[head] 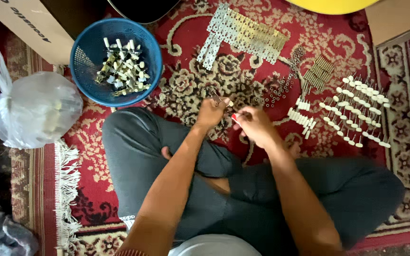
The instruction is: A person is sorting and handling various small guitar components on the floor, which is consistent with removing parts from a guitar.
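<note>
While the left hand [210, 113] pinches a small metal part [216, 98] over the rug [176, 85] just ahead of the crossed legs, the right hand [255, 125] is closed on a thin red-tipped piece [234, 116]; what that piece is cannot be told.

Risks, by judgement:
- The part is tiny and gripped by fingertips only. A slip would drop it into the patterned rug, where it would be hard to find.
- A sweep of the right forearm could scatter the washers [281, 87] or the rows of white pegs [359, 109] near the right edge.

Packages, left to right:
- Knotted clear plastic bag [34, 109], left edge.
- Brown carton [24, 23] with dark lettering, top-left corner.
- Round blue basket [86, 57] of finished pieces, beside it.
- Plain brown box [395, 19], top-right corner.
</note>
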